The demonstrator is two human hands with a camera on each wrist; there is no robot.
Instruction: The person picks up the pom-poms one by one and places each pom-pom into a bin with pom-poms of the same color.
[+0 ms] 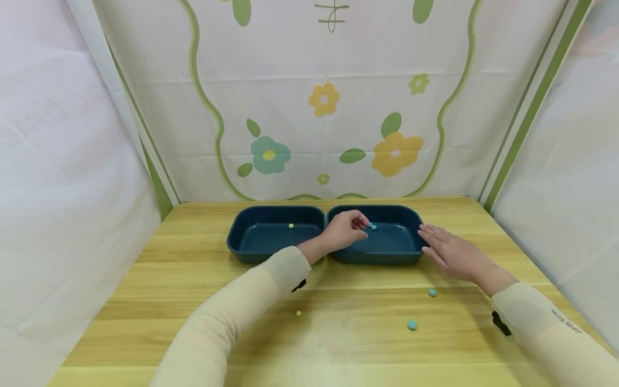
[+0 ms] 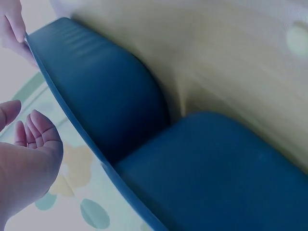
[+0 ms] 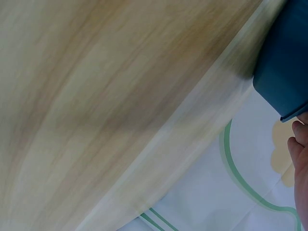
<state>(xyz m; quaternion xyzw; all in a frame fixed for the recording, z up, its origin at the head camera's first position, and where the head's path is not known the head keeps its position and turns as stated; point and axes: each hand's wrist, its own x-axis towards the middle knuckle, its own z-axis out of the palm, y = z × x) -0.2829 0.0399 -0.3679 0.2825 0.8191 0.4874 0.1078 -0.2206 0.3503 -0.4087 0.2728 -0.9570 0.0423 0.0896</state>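
My left hand (image 1: 344, 232) is over the right dark-blue tray (image 1: 376, 259), its fingers loosely bent and the thumb apart from them. In the left wrist view, no object shows between the left hand's (image 2: 33, 159) thumb and fingers. Two small turquoise rounded pieces (image 1: 374, 227) show inside that tray, right by the left fingertips. My right hand (image 1: 456, 255) has its fingers extended, with the fingertips at the tray's right end. The right wrist view catches part of the right hand (image 3: 301, 159) beside the tray wall (image 3: 284, 72).
A second dark-blue tray (image 1: 249, 258) stands against the first on the left, with a small yellow piece (image 1: 291, 226) inside. On the wooden table (image 1: 338, 344) lie another yellow piece (image 1: 299, 313) and two turquoise pieces (image 1: 412, 324). A flowered cloth (image 1: 300, 129) hangs behind.
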